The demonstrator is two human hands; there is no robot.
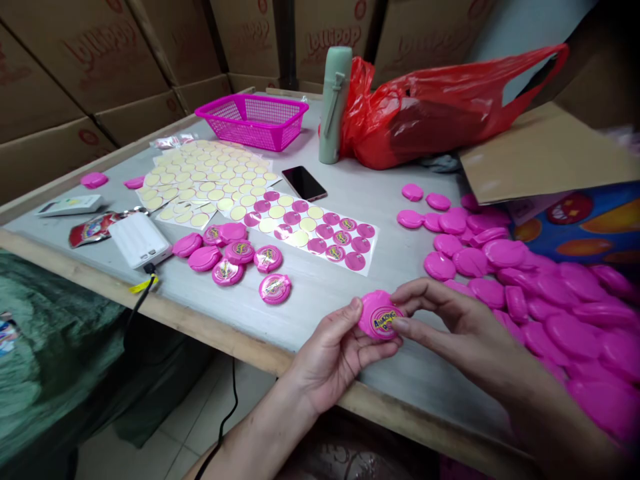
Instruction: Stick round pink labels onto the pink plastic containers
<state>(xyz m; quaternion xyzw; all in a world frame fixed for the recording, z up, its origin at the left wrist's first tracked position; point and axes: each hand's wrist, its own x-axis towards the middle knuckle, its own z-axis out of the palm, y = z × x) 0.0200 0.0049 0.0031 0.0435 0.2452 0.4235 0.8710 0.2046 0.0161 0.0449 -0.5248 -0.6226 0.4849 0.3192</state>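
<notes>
Pinching hands: the case point(371, 312) is held between left hand point(333, 353) thumb and fingers; its label point(385, 321) is met by the curled right hand point(445, 327), a firm pinch there being impossible to tell.
Label: could be creased or skewed by a dragging thumb.
Pile point(543, 287): could be toppled by the right forearm; cut off at frame edge.
Label's right edge: thumb-covered.
Red bag point(425, 120): contents hidden.

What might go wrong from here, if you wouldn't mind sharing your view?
The sticker could crease or sit crooked, as the right hand touches its edge. The right forearm is close to the pink pile and might scatter it. The power bank's cable hangs over the table's edge, so a snag could drag it.
</notes>
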